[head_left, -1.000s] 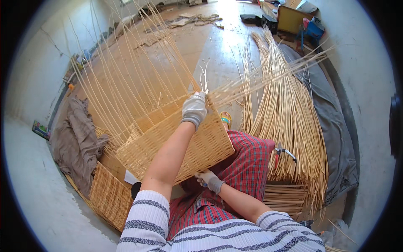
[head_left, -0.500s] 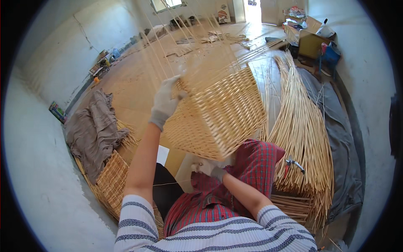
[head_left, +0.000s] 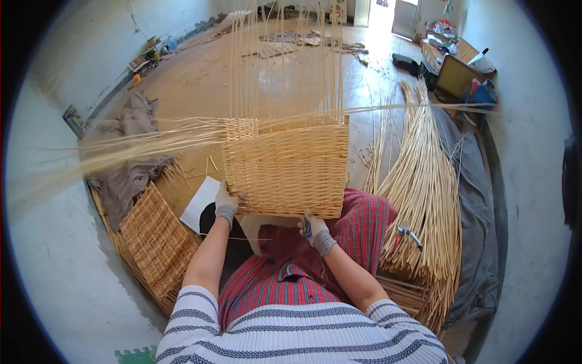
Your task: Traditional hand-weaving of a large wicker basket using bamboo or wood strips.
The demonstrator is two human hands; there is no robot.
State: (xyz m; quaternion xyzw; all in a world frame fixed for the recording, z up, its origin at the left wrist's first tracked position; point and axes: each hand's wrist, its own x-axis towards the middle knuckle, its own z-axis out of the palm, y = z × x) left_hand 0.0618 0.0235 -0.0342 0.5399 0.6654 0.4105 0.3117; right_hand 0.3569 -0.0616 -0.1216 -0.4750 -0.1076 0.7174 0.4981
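An unfinished woven wicker basket (head_left: 285, 173) stands in front of me at lap height, one broad side facing me. Long uncut stakes rise from its rim, and loose ends stick out left and right, blurred by motion. My left hand (head_left: 226, 203), in a pale work glove, grips the basket's lower left corner. At the bottom edge, right of the middle, my gloved right hand (head_left: 315, 233) has its fingers closed against the weave. A small blue object (head_left: 307, 229) shows in that hand; its kind is unclear.
On the right lies a big bundle of wicker rods (head_left: 421, 200) with pruning shears (head_left: 409, 235) on it, beside grey cloth (head_left: 473, 242). A woven panel (head_left: 159, 239) leans at the left, near white paper (head_left: 200, 202) and brown cloth (head_left: 136, 136). Boxes (head_left: 461, 76) stand at the far right.
The basket has turned from a tilted corner view to a level broad side. My left hand has come down from its rim to its lower corner; my right hand has risen to the bottom edge.
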